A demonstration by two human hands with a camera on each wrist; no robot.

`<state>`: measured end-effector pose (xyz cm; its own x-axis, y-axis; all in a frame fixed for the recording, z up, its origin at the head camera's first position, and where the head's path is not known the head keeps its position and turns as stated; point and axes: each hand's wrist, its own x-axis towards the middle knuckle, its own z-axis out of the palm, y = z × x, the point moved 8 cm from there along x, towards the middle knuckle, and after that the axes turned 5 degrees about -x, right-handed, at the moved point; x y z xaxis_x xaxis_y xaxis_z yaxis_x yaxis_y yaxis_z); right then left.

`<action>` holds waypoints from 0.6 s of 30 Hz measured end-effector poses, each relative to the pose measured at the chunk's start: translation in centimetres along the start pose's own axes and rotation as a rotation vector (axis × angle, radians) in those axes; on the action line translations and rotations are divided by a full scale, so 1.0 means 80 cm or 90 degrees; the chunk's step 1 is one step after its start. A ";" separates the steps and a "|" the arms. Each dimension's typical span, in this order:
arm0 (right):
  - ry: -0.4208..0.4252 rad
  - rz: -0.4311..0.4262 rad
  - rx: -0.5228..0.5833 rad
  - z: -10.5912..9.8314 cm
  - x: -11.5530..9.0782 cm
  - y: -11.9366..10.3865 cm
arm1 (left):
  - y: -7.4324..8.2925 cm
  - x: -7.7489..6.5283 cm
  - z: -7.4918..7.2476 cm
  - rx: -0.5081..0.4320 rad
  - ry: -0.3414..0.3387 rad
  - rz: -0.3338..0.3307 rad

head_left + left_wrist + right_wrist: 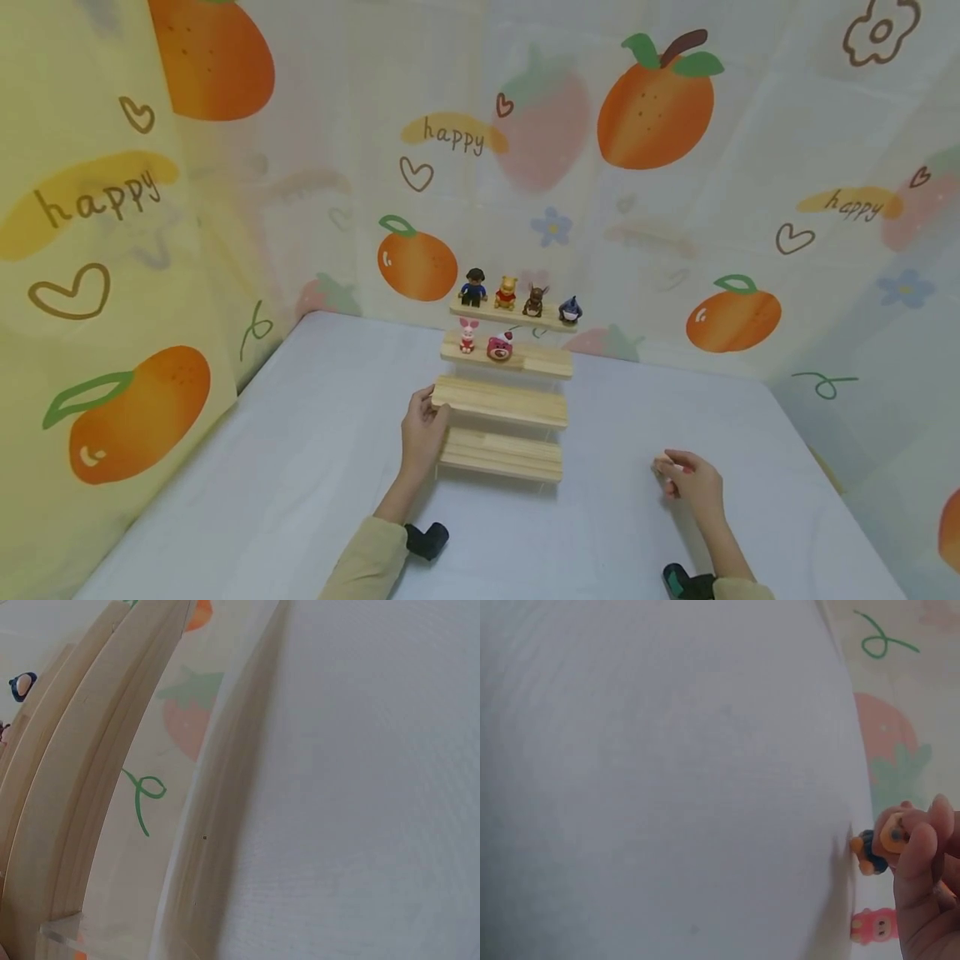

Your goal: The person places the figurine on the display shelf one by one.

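My left hand (424,429) grips the left end of a wooden tier, second from the bottom, on a stepped display shelf (501,400). In the left wrist view the planks (71,765) rise steeply, with a clear support (64,926) at the lower end. Over at the right, my right hand (696,483) pinches a small figurine (881,840) by its head. It has a brown head, a yellowish face, a dark blue body and orange feet, and the fingers hide part of it. Behind that hand stands a pink figurine (874,927), partly covered by the fingers.
Figurines stand on the top tier: a dark-haired one in blue (472,288), a yellow bear (506,293), a brown animal (536,301) and a blue donkey (570,311). Below are a pink piglet (467,336) and a pink bear head (500,347). A white cloth (300,467) covers the table.
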<state>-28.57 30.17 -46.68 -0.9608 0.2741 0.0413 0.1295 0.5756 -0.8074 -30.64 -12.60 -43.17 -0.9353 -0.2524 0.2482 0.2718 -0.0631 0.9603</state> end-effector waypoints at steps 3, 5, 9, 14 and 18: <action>0.004 -0.007 -0.006 0.000 0.000 -0.007 | 0.010 -0.004 0.000 0.004 0.004 -0.007; 0.000 -0.007 0.001 0.000 0.001 -0.012 | 0.018 -0.007 0.000 0.007 0.007 -0.009; 0.002 -0.024 0.036 0.005 0.008 -0.018 | 0.017 -0.007 0.000 0.006 0.010 -0.011; 0.020 -0.087 0.071 0.023 0.043 0.006 | 0.016 -0.007 0.001 0.007 0.010 -0.007; 0.012 -0.159 0.105 0.034 0.065 -0.001 | 0.016 -0.006 0.001 0.007 0.005 -0.001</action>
<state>-34.23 29.46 -48.04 -0.9530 0.1552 0.2602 -0.1531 0.4945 -0.8556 -29.88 -12.52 -42.07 -0.9336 -0.2602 0.2464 0.2685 -0.0526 0.9619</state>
